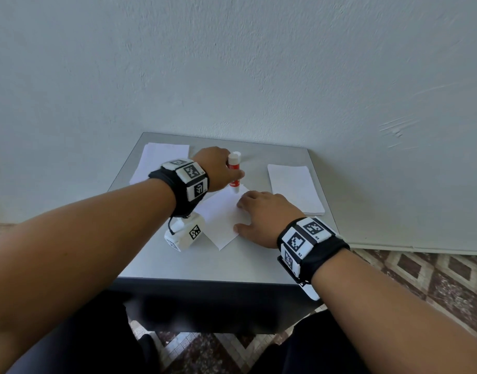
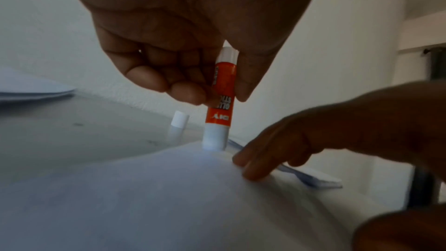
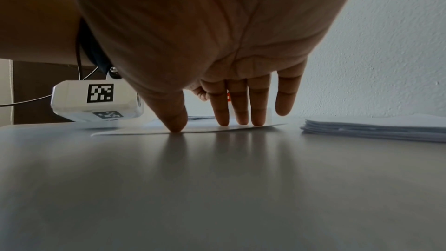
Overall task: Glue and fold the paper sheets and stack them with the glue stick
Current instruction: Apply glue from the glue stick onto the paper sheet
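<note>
A white paper sheet (image 1: 221, 217) lies at an angle in the middle of the grey table (image 1: 205, 263). My left hand (image 1: 218, 168) grips a red-and-white glue stick (image 1: 234, 171) upright, its tip on the sheet's far corner; in the left wrist view the glue stick (image 2: 219, 102) is pinched between my fingers (image 2: 185, 91) and thumb. My right hand (image 1: 261, 214) rests flat on the sheet's right edge, its straight fingers (image 3: 239, 108) and thumb pressing the sheet (image 3: 193, 129) down. The glue stick's white cap (image 2: 179, 119) stands on the table behind it.
A stack of white sheets (image 1: 295, 188) lies on the table at the right, also in the right wrist view (image 3: 376, 127). Another pile of paper (image 1: 161, 160) lies at the far left. The table stands against a pale wall (image 1: 232, 63); patterned floor lies below.
</note>
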